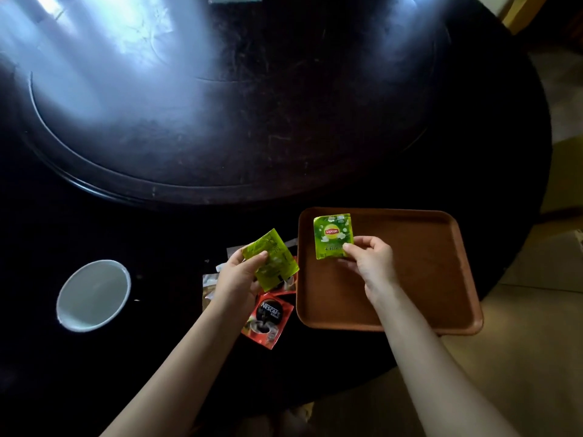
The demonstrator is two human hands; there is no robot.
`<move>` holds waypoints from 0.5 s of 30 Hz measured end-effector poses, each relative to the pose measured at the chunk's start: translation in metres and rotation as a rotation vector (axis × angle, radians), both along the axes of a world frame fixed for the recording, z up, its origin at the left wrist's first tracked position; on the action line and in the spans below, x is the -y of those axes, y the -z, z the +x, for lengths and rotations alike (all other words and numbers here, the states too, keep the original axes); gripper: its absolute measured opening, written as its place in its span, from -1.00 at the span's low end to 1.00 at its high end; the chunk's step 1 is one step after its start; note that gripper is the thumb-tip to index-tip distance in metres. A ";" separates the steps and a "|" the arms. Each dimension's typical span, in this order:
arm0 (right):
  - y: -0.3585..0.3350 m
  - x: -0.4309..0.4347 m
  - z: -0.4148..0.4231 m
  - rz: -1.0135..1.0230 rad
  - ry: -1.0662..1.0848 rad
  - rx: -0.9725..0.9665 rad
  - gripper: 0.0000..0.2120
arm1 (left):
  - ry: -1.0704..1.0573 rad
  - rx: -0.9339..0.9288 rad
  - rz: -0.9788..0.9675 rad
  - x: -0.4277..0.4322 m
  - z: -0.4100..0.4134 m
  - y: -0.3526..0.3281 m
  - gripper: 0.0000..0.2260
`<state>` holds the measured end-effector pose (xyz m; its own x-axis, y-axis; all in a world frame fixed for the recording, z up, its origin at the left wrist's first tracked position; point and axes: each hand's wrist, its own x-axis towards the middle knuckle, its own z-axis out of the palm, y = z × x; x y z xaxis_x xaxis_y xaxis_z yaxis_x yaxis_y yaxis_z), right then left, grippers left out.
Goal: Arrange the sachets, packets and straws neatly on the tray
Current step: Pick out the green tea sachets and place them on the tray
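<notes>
Our right hand [372, 260] pinches a green Lipton sachet [332, 236] above the tray's [410, 279] far-left corner; left hand [239, 275] pinches another [273, 260]. We should lay it flat, square to the rim.

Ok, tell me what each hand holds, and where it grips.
Right hand: Lipton sachet, pinched at its lower right corner. Left hand: green sachet, gripped at its left edge.
</notes>
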<state>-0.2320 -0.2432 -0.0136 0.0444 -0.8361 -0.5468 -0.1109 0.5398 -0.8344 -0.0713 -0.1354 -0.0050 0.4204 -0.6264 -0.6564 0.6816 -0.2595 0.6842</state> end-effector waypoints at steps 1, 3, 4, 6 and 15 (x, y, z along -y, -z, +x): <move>0.003 0.002 0.002 -0.005 0.018 0.002 -0.86 | 0.000 0.006 -0.001 0.001 -0.001 0.002 -0.88; 0.010 0.004 0.005 -0.037 0.024 -0.061 -0.88 | -0.009 0.023 -0.002 0.003 -0.002 0.008 -0.88; 0.014 0.004 0.007 -0.064 0.011 -0.127 -0.90 | -0.014 0.033 -0.001 0.004 -0.002 0.011 -0.88; 0.022 0.007 0.009 -0.125 -0.018 -0.279 -0.91 | -0.015 0.056 0.002 0.006 -0.002 0.016 -0.88; 0.046 0.003 0.013 -0.476 -0.169 -0.767 -0.93 | -0.032 0.108 -0.082 0.015 -0.003 0.024 -0.88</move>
<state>-0.2186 -0.2465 -0.0592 -0.0462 -0.9960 -0.0765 -0.7721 0.0842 -0.6300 -0.0746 -0.1507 -0.0294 0.5064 -0.6611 -0.5537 0.6101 -0.1791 0.7718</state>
